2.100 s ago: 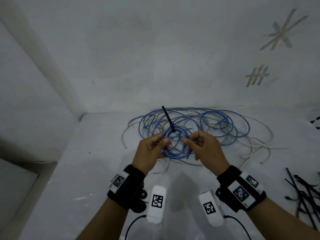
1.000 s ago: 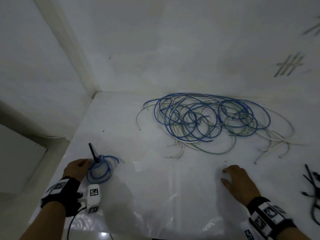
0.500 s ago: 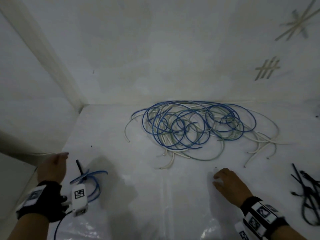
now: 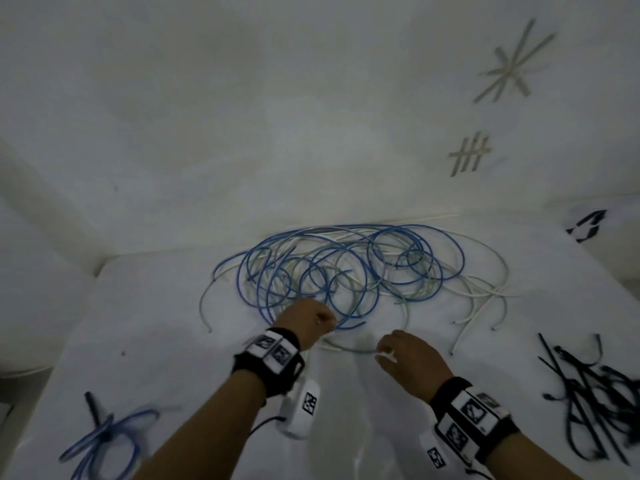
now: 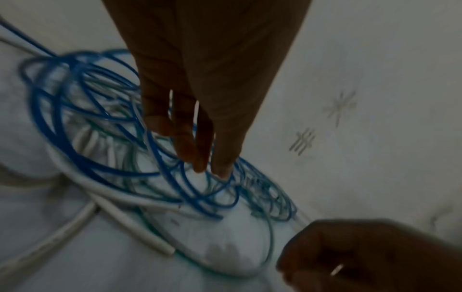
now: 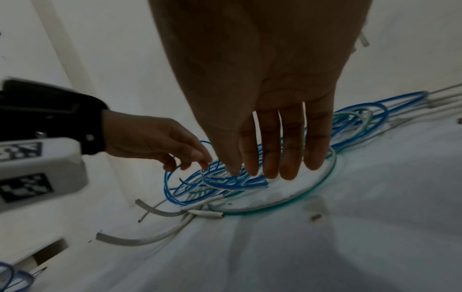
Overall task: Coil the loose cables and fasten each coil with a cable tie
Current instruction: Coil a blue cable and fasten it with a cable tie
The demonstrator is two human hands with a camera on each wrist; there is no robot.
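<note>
Two hands over the near edge of the loose cable tangle (image 4: 343,271). Left hand (image 4: 304,320) fingers extended, reaching into blue loops; right hand (image 4: 412,362) fingers straight, holding nothing. Tied blue coil (image 4: 104,441) lies well left of the tangle, nearer the person.

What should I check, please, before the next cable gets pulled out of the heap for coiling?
1. Finished blue coil tied and set aside at the near left: ok.
2. Spare black cable ties lying on the right: ok.
3. Left hand free: ok, fingers straight over the blue loops in the left wrist view, holding nothing.
4. Right hand free: ok, fingers straight above the heap in the right wrist view.
5. Single cable picked out: not ok, neither hand grips one yet.
6. Heap of cables free of snags: cannot tell, blue and white loops overlap heavily.
</note>
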